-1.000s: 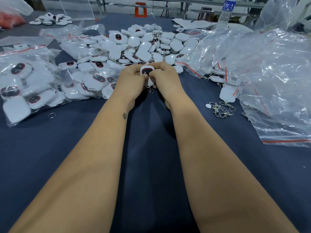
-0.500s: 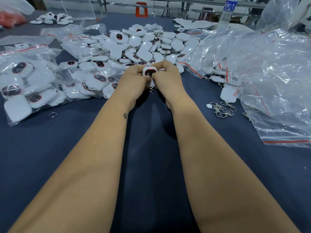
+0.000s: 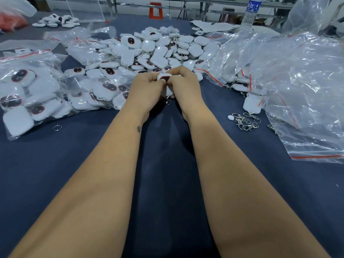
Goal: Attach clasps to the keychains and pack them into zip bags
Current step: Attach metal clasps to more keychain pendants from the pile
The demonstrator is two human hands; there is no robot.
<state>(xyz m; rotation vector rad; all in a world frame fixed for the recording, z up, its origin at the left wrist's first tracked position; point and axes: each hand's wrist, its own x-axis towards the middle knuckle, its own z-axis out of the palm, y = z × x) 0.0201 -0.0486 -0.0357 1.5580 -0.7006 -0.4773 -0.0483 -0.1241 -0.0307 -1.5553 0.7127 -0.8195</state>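
Observation:
My left hand (image 3: 147,90) and my right hand (image 3: 186,86) meet at the middle of the table, both gripping one white keychain (image 3: 164,79) with a dark red-rimmed window. A metal clasp (image 3: 168,102) hangs below it between my wrists. Just behind my hands lies a big pile of loose white keychains (image 3: 158,49). A small heap of spare metal clasps (image 3: 245,121) sits on the blue cloth to the right. Filled zip bags (image 3: 31,90) of keychains lie to the left.
Crumpled clear zip bags with red strips (image 3: 297,81) fill the right side. One loose white keychain (image 3: 251,104) and a small white disc (image 3: 230,117) lie near the clasps. A single ring (image 3: 57,127) lies left. A water bottle (image 3: 250,12) stands at the back right.
Both hands have stayed together on the keychain, with only small finger shifts. Nothing else on the table has moved.

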